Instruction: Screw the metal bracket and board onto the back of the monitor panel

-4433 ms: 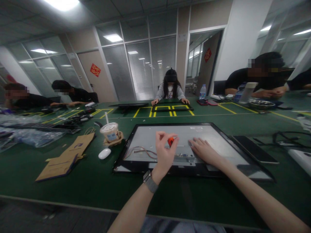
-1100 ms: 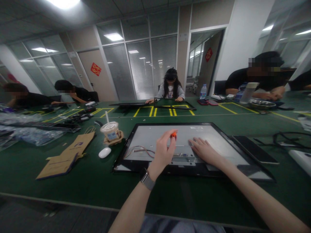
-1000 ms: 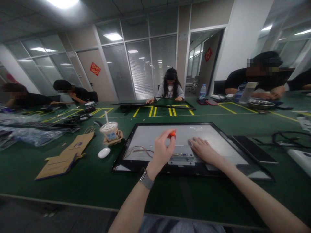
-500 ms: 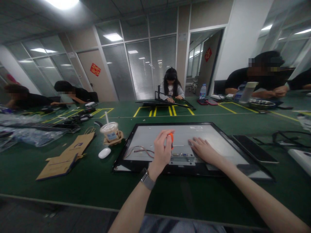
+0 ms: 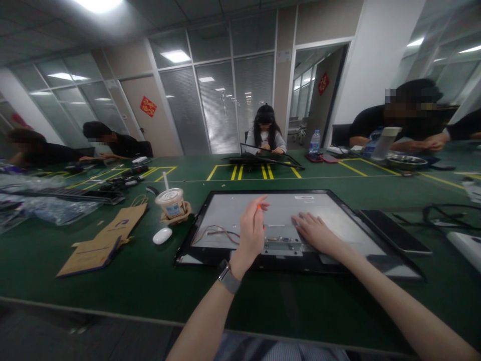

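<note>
A flat monitor panel (image 5: 338,210) lies back-up on the green table (image 5: 124,286) in front of me, black frame around a grey metal back. My left hand (image 5: 252,234) is closed round a small orange-handled screwdriver (image 5: 259,206), held upright over the panel's lower middle, near a metal connector bracket (image 5: 282,243). My right hand (image 5: 315,232) lies flat and open on the panel just right of the bracket. Red and white wires (image 5: 218,232) run across the panel's left part.
A lidded drink cup (image 5: 171,202) with a straw, a white mouse (image 5: 162,235) and brown paper bags (image 5: 101,239) lie to the left. A dark phone-like slab (image 5: 391,229) and cables (image 5: 447,214) lie to the right. Other people sit around the table.
My left hand has turned on the screwdriver, so less of the orange handle shows now. The person opposite has lifted and tilted a black frame. My right hand has stayed put.
</note>
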Action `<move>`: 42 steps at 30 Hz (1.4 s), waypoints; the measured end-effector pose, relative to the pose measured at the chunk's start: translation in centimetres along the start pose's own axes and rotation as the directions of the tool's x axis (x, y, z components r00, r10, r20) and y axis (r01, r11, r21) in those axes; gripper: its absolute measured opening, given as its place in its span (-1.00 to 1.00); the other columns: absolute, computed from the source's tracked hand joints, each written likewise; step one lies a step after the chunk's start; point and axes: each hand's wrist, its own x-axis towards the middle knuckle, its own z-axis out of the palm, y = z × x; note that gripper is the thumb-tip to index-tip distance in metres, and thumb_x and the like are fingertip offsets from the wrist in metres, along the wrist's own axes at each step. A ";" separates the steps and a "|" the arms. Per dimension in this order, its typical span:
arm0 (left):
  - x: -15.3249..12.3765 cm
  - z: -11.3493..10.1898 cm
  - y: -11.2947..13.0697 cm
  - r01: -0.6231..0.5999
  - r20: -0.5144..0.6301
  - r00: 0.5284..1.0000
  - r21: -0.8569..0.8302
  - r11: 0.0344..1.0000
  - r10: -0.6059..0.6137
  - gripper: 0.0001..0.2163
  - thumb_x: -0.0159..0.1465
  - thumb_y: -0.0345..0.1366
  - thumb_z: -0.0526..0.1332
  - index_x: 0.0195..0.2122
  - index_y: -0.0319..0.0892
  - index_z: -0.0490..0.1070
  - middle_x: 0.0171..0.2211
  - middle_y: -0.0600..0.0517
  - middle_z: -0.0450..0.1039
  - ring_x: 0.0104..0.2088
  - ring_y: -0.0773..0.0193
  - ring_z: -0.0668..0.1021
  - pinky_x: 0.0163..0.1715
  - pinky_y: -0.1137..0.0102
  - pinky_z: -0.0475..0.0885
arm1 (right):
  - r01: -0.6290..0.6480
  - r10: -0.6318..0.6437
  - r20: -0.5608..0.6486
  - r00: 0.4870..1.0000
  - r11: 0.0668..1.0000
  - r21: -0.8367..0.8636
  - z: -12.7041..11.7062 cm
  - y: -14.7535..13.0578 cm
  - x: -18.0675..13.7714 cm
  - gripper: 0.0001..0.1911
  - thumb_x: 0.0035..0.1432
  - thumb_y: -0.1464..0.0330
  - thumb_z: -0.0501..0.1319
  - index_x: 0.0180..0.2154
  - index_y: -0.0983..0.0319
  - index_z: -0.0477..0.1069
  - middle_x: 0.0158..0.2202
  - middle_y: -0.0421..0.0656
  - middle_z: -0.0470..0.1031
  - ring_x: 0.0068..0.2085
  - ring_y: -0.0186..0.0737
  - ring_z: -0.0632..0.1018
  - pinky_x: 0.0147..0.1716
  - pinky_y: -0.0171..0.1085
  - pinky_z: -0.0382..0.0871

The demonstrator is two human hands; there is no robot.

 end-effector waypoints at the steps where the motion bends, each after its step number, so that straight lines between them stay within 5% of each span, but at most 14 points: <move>1: -0.1 0.1 -0.1 0.025 0.000 1.000 -0.025 0.999 -0.025 -0.73 0.43 -0.32 -0.07 0.04 -0.17 0.33 -0.15 -0.07 0.47 -0.19 0.26 0.52 -0.14 0.32 0.41 | 0.001 -0.001 0.005 1.000 1.000 -0.001 0.0 0.0 0.0 -0.48 0.36 0.28 -0.18 0.23 0.26 0.25 0.21 0.15 0.32 0.19 0.19 0.35 0.06 0.13 0.28; 5: -0.2 0.5 -0.2 0.053 0.012 0.999 -0.043 0.998 -0.053 -0.82 0.42 -0.27 0.01 -0.03 -0.16 0.29 -0.15 -0.05 0.47 -0.21 0.28 0.55 -0.14 0.33 0.42 | -0.005 0.005 0.002 1.000 1.000 0.006 0.0 0.0 0.0 -0.49 0.36 0.28 -0.16 0.23 0.24 0.26 0.22 0.14 0.31 0.19 0.17 0.34 0.06 0.13 0.28; 12: 0.1 0.3 0.2 -0.109 -0.013 0.994 0.141 0.984 0.112 -0.89 0.33 -0.29 0.19 -0.18 -0.16 0.46 -0.29 0.01 0.47 -0.26 0.28 0.50 -0.18 0.38 0.38 | -0.005 0.005 0.008 1.000 1.000 -0.010 0.1 -0.1 0.0 -0.49 0.36 0.29 -0.16 0.23 0.24 0.24 0.22 0.14 0.30 0.20 0.18 0.34 0.06 0.14 0.28; 19: -0.2 0.1 0.3 -0.066 -0.003 0.998 0.137 0.988 0.067 -0.70 0.41 -0.36 -0.05 -0.07 -0.16 0.48 -0.30 0.01 0.37 -0.32 0.29 0.43 -0.26 0.39 0.34 | -0.019 0.019 0.014 1.000 1.000 -0.004 -0.2 -0.3 0.0 -0.50 0.36 0.28 -0.15 0.23 0.22 0.26 0.22 0.11 0.31 0.20 0.16 0.33 0.07 0.13 0.27; 31: 0.1 0.2 0.4 -0.067 -0.019 0.997 0.190 0.980 0.072 -0.84 0.33 -0.26 0.18 -0.12 -0.13 0.48 -0.33 0.04 0.28 -0.32 0.30 0.42 -0.23 0.37 0.40 | -0.011 0.011 0.007 1.000 1.000 0.021 -0.4 -0.2 -0.1 -0.50 0.36 0.27 -0.15 0.22 0.22 0.27 0.22 0.13 0.31 0.20 0.17 0.34 0.06 0.13 0.27; 38: 0.0 0.1 0.6 -0.078 0.000 0.997 0.120 0.990 0.078 -0.73 0.40 -0.37 -0.02 -0.03 -0.17 0.45 -0.16 -0.06 0.43 -0.19 0.25 0.48 -0.16 0.35 0.39 | -0.014 0.014 -0.001 1.000 1.000 0.018 0.0 0.0 0.0 -0.50 0.35 0.27 -0.14 0.22 0.20 0.27 0.20 0.11 0.33 0.20 0.16 0.34 0.06 0.12 0.28; 42: 0.0 0.2 0.6 -0.103 0.011 0.995 0.115 0.988 0.102 -0.77 0.38 -0.37 0.06 -0.01 -0.17 0.44 -0.22 -0.03 0.44 -0.22 0.27 0.49 -0.16 0.36 0.39 | 0.000 0.000 0.006 1.000 1.000 -0.002 0.2 0.1 0.0 -0.49 0.35 0.29 -0.14 0.23 0.24 0.25 0.21 0.14 0.31 0.19 0.17 0.34 0.05 0.13 0.27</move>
